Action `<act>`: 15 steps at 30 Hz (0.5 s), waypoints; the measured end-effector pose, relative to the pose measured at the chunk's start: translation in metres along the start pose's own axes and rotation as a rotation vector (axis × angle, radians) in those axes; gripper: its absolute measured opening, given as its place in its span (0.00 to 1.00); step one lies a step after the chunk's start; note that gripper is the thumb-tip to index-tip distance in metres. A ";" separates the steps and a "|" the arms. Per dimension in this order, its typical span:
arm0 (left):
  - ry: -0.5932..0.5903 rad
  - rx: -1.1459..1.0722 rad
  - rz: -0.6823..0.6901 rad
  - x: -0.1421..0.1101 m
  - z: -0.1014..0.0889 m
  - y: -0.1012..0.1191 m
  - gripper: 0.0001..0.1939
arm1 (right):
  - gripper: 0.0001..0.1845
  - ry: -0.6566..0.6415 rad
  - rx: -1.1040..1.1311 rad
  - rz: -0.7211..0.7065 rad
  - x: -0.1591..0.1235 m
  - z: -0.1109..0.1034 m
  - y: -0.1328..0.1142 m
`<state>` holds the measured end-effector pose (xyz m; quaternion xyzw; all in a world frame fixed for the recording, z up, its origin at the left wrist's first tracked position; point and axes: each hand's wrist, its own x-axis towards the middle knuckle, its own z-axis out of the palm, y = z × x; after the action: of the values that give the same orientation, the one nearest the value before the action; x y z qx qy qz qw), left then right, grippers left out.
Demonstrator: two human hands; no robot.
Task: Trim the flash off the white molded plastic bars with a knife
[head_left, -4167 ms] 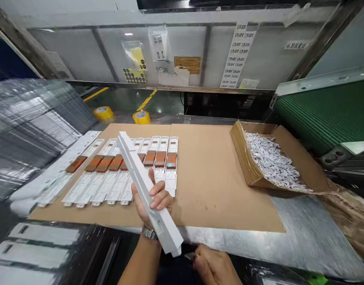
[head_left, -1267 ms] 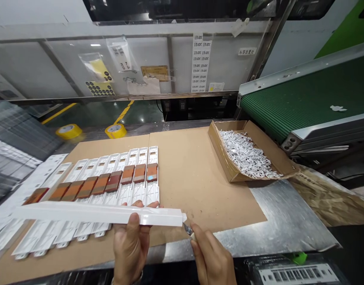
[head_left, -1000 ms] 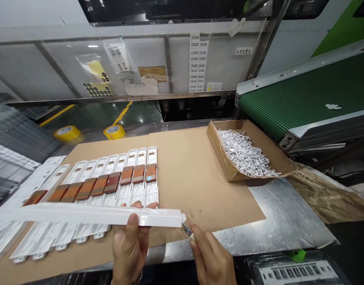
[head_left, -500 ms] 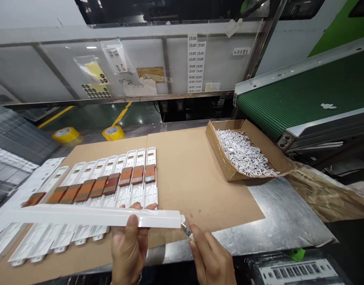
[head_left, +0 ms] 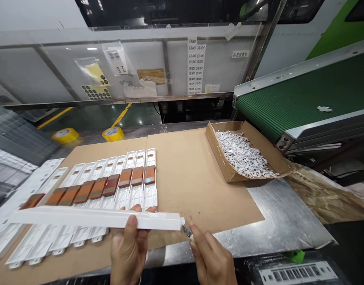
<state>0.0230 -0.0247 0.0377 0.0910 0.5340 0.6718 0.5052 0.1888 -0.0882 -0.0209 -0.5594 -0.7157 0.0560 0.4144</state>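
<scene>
My left hand (head_left: 130, 245) grips a long white plastic strip (head_left: 93, 219), thumb on the near face and fingertips showing over the far edge. The strip lies roughly level across the view, its right end above the table's front. A small white tab juts from that end. In my right hand (head_left: 214, 257) is a small knife (head_left: 187, 231), its metal blade at or very close to the tab; I cannot tell whether it touches. Most of the handle is hidden by my fingers. Behind the strip lie several white plastic parts (head_left: 150, 198) in a row, with reddish-brown blocks (head_left: 137, 176) across them.
A cardboard box (head_left: 214, 154) of small white scraps stands at the right, beside a green conveyor belt (head_left: 289, 103). Two yellow tape rolls (head_left: 113, 134) sit at the back left. Brown cardboard (head_left: 188, 166) covers part of the metal table (head_left: 273, 209).
Almost nothing differs. The view has shifted very slightly, and the strip's right end sits a touch lower, with the knife still beside its tab.
</scene>
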 end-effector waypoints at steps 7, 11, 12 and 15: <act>0.008 -0.002 -0.032 -0.007 0.004 0.001 0.34 | 0.20 -0.072 0.049 0.112 0.002 -0.005 0.023; -0.153 0.052 -0.052 -0.010 -0.002 0.005 0.33 | 0.17 -0.048 0.130 0.207 0.010 -0.015 0.036; -0.233 0.077 -0.109 -0.009 -0.005 0.008 0.32 | 0.17 -0.046 0.151 0.229 0.014 -0.020 0.039; -0.565 0.201 -0.308 -0.003 -0.020 0.017 0.26 | 0.21 -0.024 0.205 0.239 0.033 -0.037 0.049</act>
<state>0.0011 -0.0381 0.0445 0.2411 0.4441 0.4796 0.7174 0.2492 -0.0564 -0.0057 -0.5946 -0.6394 0.1844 0.4513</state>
